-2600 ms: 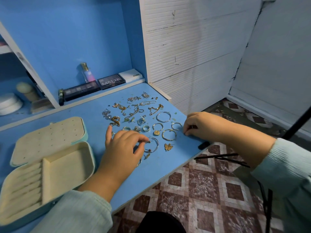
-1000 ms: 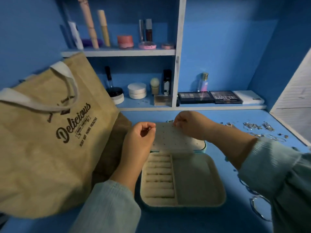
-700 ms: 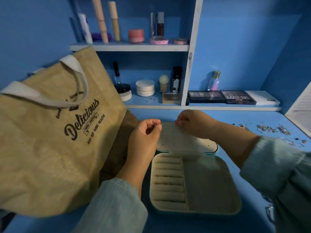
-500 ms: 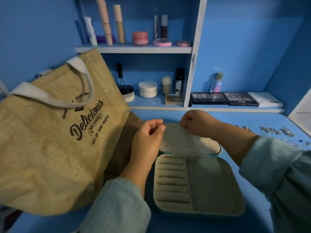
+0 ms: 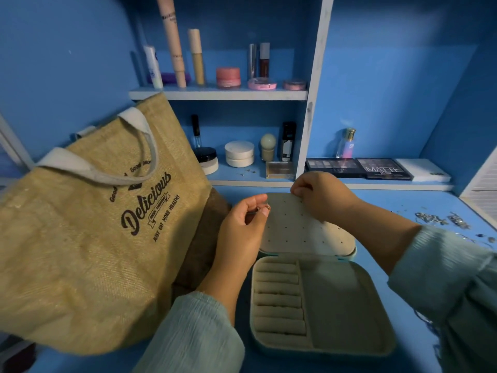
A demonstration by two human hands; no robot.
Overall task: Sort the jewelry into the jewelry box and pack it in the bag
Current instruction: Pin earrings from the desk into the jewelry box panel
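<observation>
The cream jewelry box [image 5: 347, 313] lies open on the blue desk, its perforated lid panel [image 5: 301, 230] folded back toward the shelf. My left hand [image 5: 242, 224] pinches a small earring [image 5: 265, 208] at the panel's left edge. My right hand [image 5: 322, 195] is curled at the panel's far edge, fingertips pinched on something too small to make out. Loose jewelry [image 5: 441, 219] lies scattered on the desk at the right. A burlap tote bag [image 5: 88, 238] printed "Delicious" stands at the left.
Shelves behind hold cosmetics: tubes [image 5: 174, 49] and jars above, compacts [image 5: 239, 153] and bottles below. Eyeshadow palettes [image 5: 357, 168] and a white box [image 5: 422, 170] lie on the ledge behind the jewelry box. A white slatted panel [image 5: 484, 184] borders the right.
Both hands left the jewelry pile and came over to the open box, each carrying a small piece. In the last second they have stayed at the lid panel while the view closed in.
</observation>
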